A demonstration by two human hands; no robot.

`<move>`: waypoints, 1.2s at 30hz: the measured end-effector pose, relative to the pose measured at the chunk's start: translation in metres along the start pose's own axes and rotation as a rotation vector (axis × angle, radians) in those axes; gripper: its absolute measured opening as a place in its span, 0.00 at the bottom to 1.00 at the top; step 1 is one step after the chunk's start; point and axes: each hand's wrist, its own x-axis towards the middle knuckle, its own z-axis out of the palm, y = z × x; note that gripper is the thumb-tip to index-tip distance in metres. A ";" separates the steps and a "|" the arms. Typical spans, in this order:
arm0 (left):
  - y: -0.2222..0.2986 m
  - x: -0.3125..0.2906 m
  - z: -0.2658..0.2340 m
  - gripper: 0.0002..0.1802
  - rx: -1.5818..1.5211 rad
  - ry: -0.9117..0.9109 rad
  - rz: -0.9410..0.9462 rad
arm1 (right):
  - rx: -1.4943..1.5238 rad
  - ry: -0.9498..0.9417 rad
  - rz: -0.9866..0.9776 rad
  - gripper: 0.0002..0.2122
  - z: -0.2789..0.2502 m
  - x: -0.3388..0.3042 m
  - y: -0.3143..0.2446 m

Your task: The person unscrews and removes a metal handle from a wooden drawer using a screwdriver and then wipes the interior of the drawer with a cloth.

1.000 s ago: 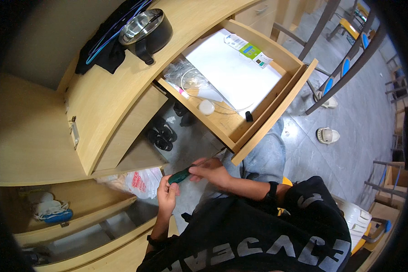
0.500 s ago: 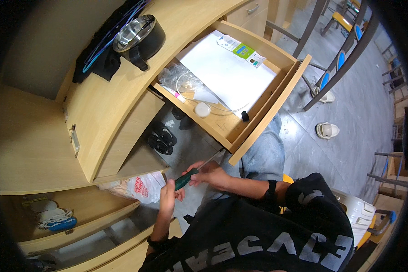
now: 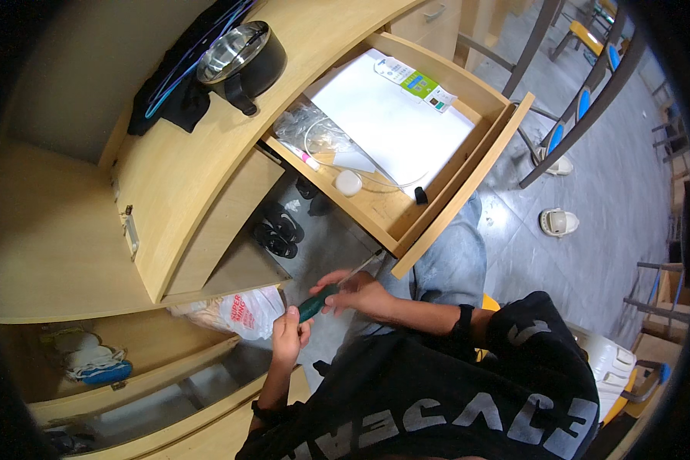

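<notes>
The wooden desk (image 3: 169, 192) fills ten o'clock; its open drawer (image 3: 437, 207) lies at one o'clock; the right hand (image 3: 356, 291) pinches the screwdriver (image 3: 326, 295) near its shaft, nearer the drawer; the left hand (image 3: 287, 333) wraps the green handle; its long axis points toward two o'clock, at the drawer corner.

Both hands meet below the open drawer (image 3: 468, 172) of a wooden desk (image 3: 169, 192) — the left hand (image 3: 287, 331) grips the green handle of a screwdriver (image 3: 318, 300), the right hand (image 3: 353, 290) pinches its shaft. A white sheet (image 3: 395, 126) lies in the drawer; a steel pot (image 3: 241, 57) sits on the desktop's far edge.
</notes>
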 end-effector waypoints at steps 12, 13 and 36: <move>0.017 -0.003 0.000 0.12 0.037 -0.048 0.307 | -0.134 0.119 0.180 0.16 -0.002 -0.001 0.001; 0.017 -0.004 0.002 0.12 0.094 -0.054 0.331 | -0.154 0.124 0.189 0.16 -0.002 -0.002 -0.002; -0.006 0.006 -0.006 0.08 -0.021 0.010 0.225 | -0.159 0.133 0.176 0.17 -0.013 0.006 0.008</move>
